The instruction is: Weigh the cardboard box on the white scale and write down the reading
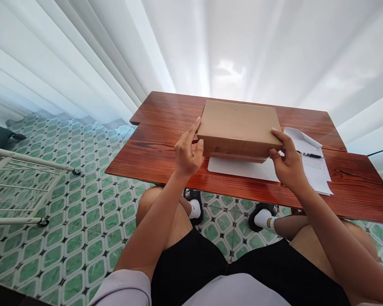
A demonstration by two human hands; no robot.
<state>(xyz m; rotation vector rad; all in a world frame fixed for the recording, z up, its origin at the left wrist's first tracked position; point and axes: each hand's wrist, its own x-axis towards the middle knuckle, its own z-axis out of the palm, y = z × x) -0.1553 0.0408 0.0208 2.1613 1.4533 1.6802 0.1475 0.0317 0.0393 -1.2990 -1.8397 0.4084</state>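
Observation:
A closed brown cardboard box [239, 121] is held between my two hands above the wooden table [156, 140]. My left hand [190, 148] grips its left end, with the thumb at the front corner and the fingers along the side. At the right front corner, my right hand [285, 159] has its thumb on the front face and fingers on the top edge. Beneath the box lies a white sheet [242, 169], partly covered by it. Whether the far edge of the box touches the table, I cannot tell.
Papers with writing [315, 170] lie right of the box, one curling up, with a black pen [309, 154] on top. White curtains [242, 51] hang behind the table. A white wire rack on casters [25, 163] stands at left on the green tiled floor [92, 199].

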